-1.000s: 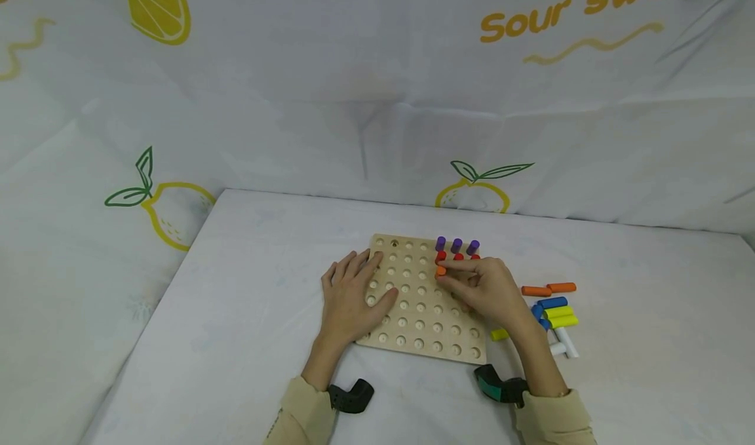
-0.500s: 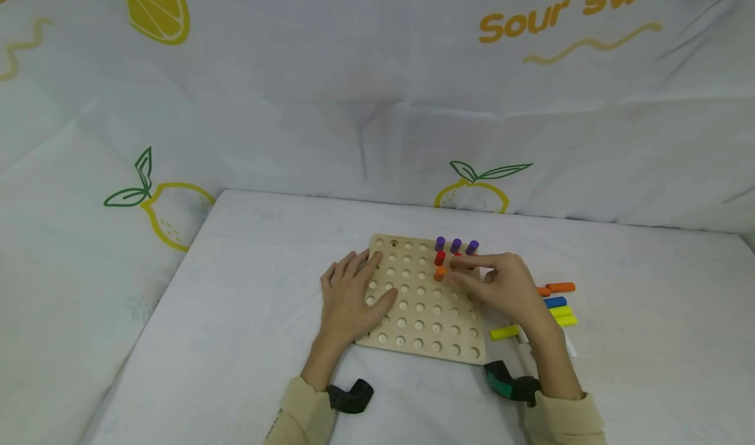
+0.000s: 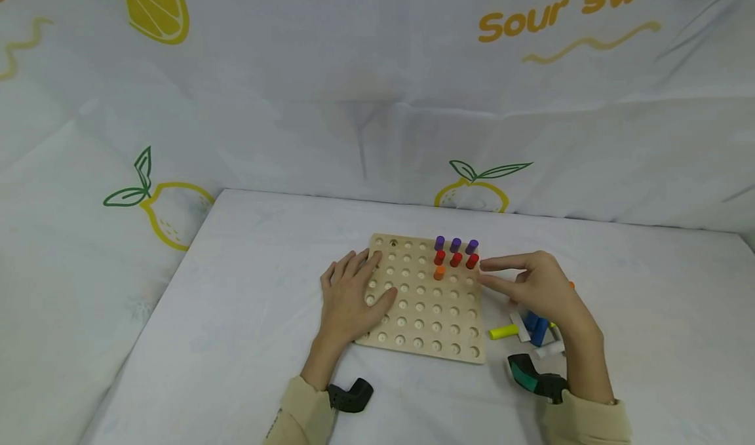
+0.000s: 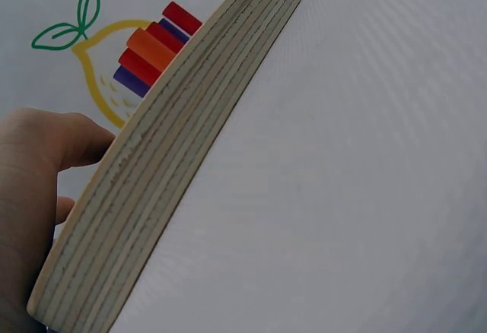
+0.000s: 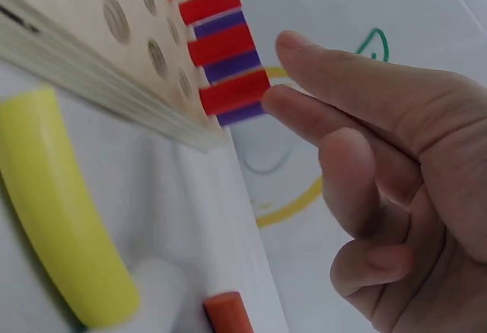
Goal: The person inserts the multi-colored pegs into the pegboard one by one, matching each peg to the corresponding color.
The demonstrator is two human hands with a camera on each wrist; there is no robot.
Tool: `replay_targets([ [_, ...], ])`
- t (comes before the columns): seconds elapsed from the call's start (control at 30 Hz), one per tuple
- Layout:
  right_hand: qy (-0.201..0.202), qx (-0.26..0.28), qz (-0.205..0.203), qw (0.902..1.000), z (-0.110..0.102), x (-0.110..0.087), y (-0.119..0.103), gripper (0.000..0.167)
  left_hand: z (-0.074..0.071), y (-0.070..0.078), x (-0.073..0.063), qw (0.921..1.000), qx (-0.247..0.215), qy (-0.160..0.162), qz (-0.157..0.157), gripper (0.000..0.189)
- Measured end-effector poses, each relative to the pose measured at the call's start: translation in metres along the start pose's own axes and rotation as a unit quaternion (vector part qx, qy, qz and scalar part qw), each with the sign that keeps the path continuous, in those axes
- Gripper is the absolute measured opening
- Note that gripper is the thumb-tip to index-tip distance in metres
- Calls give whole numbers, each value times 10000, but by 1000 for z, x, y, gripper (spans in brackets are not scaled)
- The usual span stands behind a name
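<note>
While our spread left hand [image 3: 352,297] touched the board [image 3: 410,314], row-filling seemingly called our empty right hand [image 3: 539,286] toward loose pegs [image 3: 539,332].

Right hand [image 5: 418,143] near red pegs [image 5: 236,91] in a holed wooden board [image 5: 85,7], yellow peg [image 5: 68,211] below.

Tan pegboard [image 3: 428,316]; purple, red, orange, yellow, blue and white pegs [image 3: 456,259]; white backdrop cloth [image 3: 330,71] patterned with yellow lemons [image 3: 179,215] and green leaves [image 3: 126,197]; beige sleeves [image 3: 586,422]
</note>
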State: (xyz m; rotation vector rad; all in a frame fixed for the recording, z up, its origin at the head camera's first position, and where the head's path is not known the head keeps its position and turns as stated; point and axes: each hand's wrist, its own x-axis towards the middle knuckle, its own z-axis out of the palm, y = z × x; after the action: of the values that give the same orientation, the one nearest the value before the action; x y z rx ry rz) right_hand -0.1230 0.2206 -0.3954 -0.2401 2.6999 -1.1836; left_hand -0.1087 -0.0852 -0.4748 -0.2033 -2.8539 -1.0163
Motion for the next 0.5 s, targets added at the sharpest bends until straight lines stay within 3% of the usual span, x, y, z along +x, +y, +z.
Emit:
replay_targets([
  [0.5, -157, -470, 426, 9979, -22, -8, 22, 39, 0, 1, 0, 10000, 10, 46, 10, 70],
])
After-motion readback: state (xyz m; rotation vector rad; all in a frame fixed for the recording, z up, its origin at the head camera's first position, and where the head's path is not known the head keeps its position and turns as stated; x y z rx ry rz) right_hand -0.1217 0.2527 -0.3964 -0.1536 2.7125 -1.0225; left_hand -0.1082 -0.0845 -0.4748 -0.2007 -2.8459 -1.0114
